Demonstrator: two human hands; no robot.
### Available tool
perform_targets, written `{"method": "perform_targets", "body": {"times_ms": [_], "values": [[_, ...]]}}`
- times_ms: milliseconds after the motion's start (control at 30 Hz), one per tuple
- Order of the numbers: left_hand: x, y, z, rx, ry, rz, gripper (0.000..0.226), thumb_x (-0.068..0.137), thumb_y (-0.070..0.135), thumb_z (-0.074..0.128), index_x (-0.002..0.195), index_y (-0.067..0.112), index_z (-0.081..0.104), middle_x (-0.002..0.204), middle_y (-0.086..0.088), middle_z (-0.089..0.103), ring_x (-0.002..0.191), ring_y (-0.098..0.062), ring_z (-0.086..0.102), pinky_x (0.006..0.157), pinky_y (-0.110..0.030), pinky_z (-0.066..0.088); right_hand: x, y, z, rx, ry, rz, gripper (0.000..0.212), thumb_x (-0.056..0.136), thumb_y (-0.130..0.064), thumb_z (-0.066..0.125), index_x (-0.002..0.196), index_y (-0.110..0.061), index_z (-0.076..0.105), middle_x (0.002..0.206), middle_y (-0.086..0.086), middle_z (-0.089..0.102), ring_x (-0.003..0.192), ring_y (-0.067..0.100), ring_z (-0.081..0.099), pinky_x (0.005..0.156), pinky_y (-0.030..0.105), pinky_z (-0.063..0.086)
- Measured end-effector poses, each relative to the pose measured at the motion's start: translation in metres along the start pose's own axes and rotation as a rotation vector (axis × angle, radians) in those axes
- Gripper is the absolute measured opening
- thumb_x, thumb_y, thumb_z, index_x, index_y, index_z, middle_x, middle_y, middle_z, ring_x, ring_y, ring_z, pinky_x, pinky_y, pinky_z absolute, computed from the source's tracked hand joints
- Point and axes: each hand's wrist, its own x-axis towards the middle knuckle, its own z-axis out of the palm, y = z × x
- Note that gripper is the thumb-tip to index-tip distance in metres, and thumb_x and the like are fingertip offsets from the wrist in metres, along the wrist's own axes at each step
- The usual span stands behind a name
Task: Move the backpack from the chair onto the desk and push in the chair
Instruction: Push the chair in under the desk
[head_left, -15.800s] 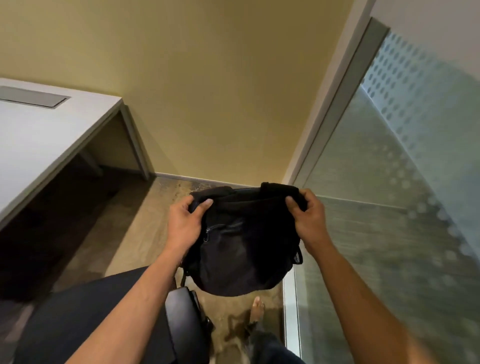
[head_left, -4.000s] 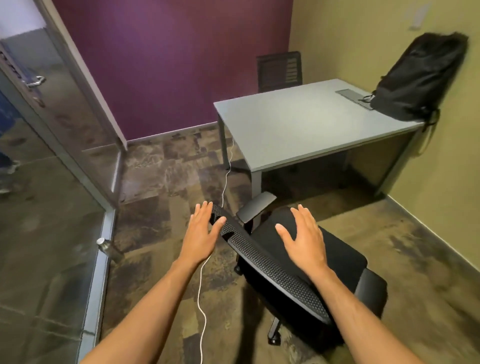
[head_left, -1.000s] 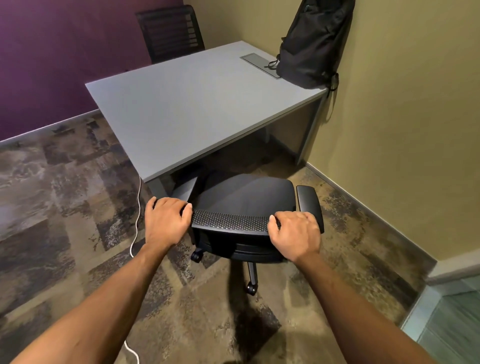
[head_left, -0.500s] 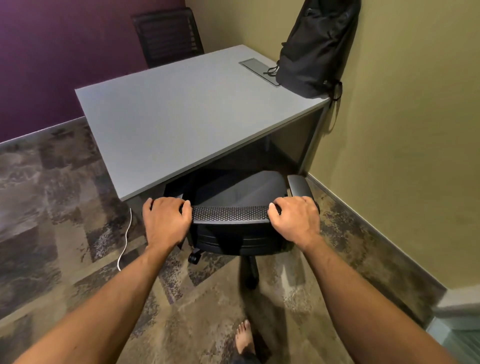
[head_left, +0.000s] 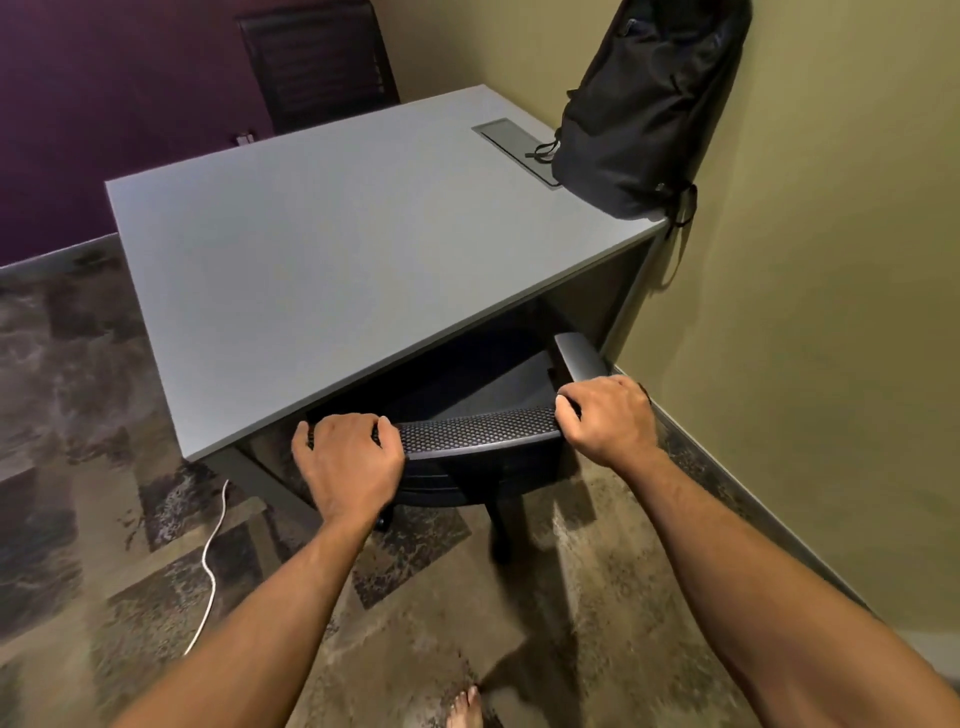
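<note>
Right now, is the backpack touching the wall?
Touching. The head view shows the backpack standing on the desk's far right corner, its upper part leaning flat against the wall with no gap visible between them.

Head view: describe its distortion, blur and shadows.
Head view: wide-angle bowing bends the desk edges and wall lines; the floor near the bottom is slightly smeared, while both hands, left hand and right hand, on the chair back stay sharp; deep shadow under the desk hides the seat; the backpack reads nearly featureless black.
</note>
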Motion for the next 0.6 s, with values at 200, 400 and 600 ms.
{"method": "perform_targets", "body": {"times_ms": [200,400,600], "values": [[0.030,0.026,0.016,-0.021,0.019,-0.052,0.043,0.088,0.035,0.035,0.048,0.022,0.039,0.056,0.009,0.045,0.071,-0.019,0.053,0.107,-0.052,0.031,0.052,0.024,0.001,-0.009,-0.012,-0.073,0.035,0.091,-0.036,0.038,0.071,-0.019,0.062,0.071,0.002,0.066,0.072,0.025,0.061,0.081,0.040,0.044],[0.056,0.053,0.032,0.020,0.037,-0.121,0.044,0.089,0.035,0.035,0.047,0.021,0.043,0.056,0.008,0.047,0.070,-0.019,0.052,0.106,-0.049,0.029,0.100,0.048,0.011,0.007,-0.006,-0.135,0.038,0.090,-0.038,0.035,0.071,-0.021,0.063,0.070,0.001,0.065,0.069,0.024,0.060,0.082,0.039,0.045],[0.084,0.084,0.049,0.026,0.077,-0.206,0.044,0.089,0.034,0.034,0.048,0.022,0.047,0.059,0.008,0.052,0.073,-0.018,0.053,0.109,-0.050,0.030,0.152,0.074,0.011,0.013,-0.034,-0.239,0.044,0.090,-0.040,0.030,0.069,-0.021,0.063,0.065,-0.001,0.062,0.064,0.022,0.057,0.076,0.041,0.047]]}}
